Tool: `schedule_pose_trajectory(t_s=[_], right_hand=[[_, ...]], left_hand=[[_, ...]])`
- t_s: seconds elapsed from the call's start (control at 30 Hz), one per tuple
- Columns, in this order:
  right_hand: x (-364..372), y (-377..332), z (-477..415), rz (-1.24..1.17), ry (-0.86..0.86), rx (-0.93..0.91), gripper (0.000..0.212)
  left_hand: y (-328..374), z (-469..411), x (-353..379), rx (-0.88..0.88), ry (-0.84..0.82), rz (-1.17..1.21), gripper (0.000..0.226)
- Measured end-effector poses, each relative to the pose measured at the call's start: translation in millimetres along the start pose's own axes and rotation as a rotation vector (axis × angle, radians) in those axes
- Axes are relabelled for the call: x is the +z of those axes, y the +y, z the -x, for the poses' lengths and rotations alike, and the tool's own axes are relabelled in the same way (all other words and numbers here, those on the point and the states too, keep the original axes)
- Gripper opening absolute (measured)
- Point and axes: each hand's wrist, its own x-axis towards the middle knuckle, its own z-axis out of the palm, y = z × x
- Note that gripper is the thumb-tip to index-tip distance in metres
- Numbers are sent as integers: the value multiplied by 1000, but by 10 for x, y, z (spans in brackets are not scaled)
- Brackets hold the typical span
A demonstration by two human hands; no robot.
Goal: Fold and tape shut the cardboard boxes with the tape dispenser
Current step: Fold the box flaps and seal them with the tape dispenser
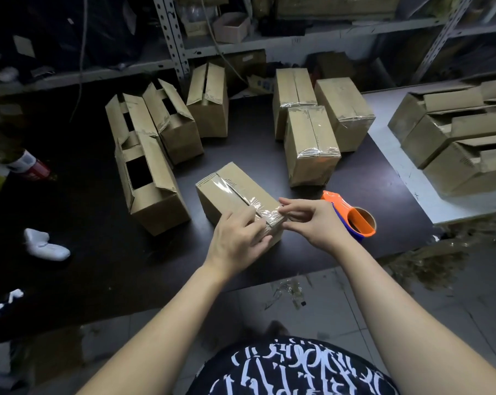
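Note:
A small cardboard box [227, 192] lies on the dark table [104, 252] in front of me, with a strip of clear tape [235, 192] along its top seam. My left hand [238, 238] presses flat on the box's near end, over the tape. My right hand [309, 220] pinches the loose tape end at the box's near corner. The orange and blue tape dispenser [352, 216] lies on the table just right of my right hand, untouched.
Several open-flapped boxes [147, 178] stand at the left and back. Three taped boxes [312, 146] stand at the back right. More boxes [455, 143] are stacked on a white table at right. A white sock [44, 246] lies at left. Metal shelving runs behind.

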Motion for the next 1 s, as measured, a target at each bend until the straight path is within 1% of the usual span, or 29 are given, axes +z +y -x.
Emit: schedule_pose_trajectory(t_s=[0.07, 0.13, 0.2, 0.27, 0.3, 0.33, 0.4, 0.43, 0.47, 0.5, 0.53, 0.57, 0.6, 0.63, 0.67, 0.73, 0.77, 0.8, 0.83, 0.9, 1.0], right_hand=[[25, -1, 42, -77, 3, 77, 38], [106, 2, 85, -89, 96, 112, 40], [184, -13, 137, -39, 267, 157, 40], [238, -41, 165, -9, 418, 220, 29], [261, -35, 166, -25, 446, 248, 21], [285, -38, 167, -54, 452, 268, 14], [343, -64, 158, -135, 443, 297, 6], [364, -85, 151, -165, 437, 308, 14], [379, -101, 145, -184, 424, 313, 25], [396, -125, 139, -193, 404, 305, 34], [407, -162, 137, -193, 377, 296, 43], [408, -183, 131, -197, 344, 288, 51], [403, -204, 121, -208, 302, 285, 59], [400, -198, 101, -218, 251, 287, 67], [392, -197, 92, -216, 197, 286, 75], [359, -190, 71, -141, 92, 292, 97], [335, -191, 61, -89, 44, 288, 106], [314, -186, 56, -48, 19, 275, 110], [298, -179, 48, -19, 28, 254, 109], [273, -159, 11, 11, 121, 232, 98], [240, -106, -54, -54, 265, 282, 79]], left_hand=[[4, 30, 6, 72, 12, -82, 21], [7, 48, 35, 153, 37, -217, 25], [55, 25, 100, 95, 56, -257, 29], [155, -45, 150, 6, 72, -222, 33], [203, -91, 150, 6, 81, -193, 31], [220, -142, 130, 44, 94, -172, 25], [140, -228, 36, 101, 128, -168, 18], [57, -265, -27, 68, 153, -175, 20], [-44, -303, -92, -11, 177, -187, 22], [-158, -340, -144, -134, 185, -205, 22], [-274, -377, -194, -295, 162, -231, 19], [-375, -415, -242, -481, 93, -251, 17], [-472, -442, -280, -664, 2, -249, 22], [-562, -457, -319, -805, -82, -197, 30], [-640, -456, -362, -897, -131, -89, 37], [-735, -427, -435, -965, -152, 165, 46], [-758, -399, -454, -980, -152, 238, 49], [-760, -372, -475, -995, -151, 272, 52], [-743, -345, -498, -1012, -145, 286, 54], [-700, -274, -524, -1028, -129, 314, 56], [-655, -160, -494, -1049, -121, 420, 57]])
